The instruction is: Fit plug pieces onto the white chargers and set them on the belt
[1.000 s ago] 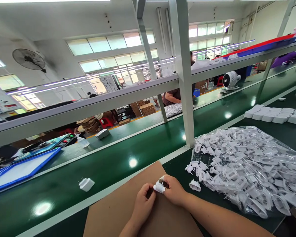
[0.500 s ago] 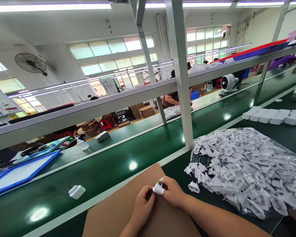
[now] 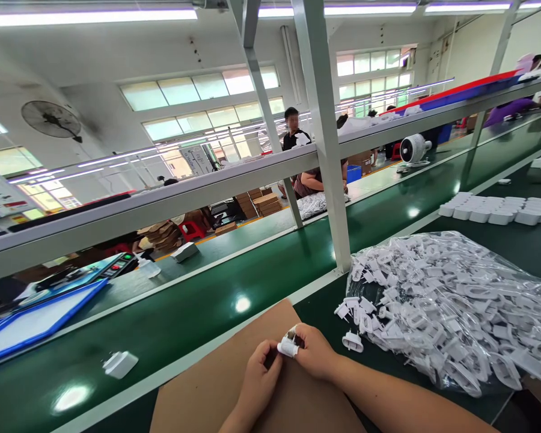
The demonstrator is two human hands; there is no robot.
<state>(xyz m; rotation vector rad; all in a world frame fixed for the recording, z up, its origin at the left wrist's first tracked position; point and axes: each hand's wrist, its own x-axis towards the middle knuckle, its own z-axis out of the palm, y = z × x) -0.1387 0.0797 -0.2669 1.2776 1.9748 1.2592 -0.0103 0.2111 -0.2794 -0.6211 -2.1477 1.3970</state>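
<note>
Over the brown cardboard (image 3: 216, 379), my right hand (image 3: 313, 352) pinches a small white plastic plug piece (image 3: 288, 346). A bit of metal shows near its top; the rest is partly covered by fingers. My left hand (image 3: 260, 373) is closed, thumb and fingertips meeting at the left end of the same piece. Right of my right hand lies a loose white plug part (image 3: 352, 341). Beyond it, a clear plastic bag (image 3: 451, 300) spills many white plug parts with prongs.
A green conveyor belt (image 3: 198, 325) runs past the cardboard, carrying a white charger (image 3: 119, 364). A grey post (image 3: 322, 138) rises beside the bag. White charger housings (image 3: 496, 207) stand in rows at right. Across the belt are a blue-framed tray (image 3: 45, 319) and a small fan (image 3: 413, 149).
The white charger on the belt has moved left. A person has come into view behind the shelf, left of the post. My hands keep nearly the same pose around the plug piece.
</note>
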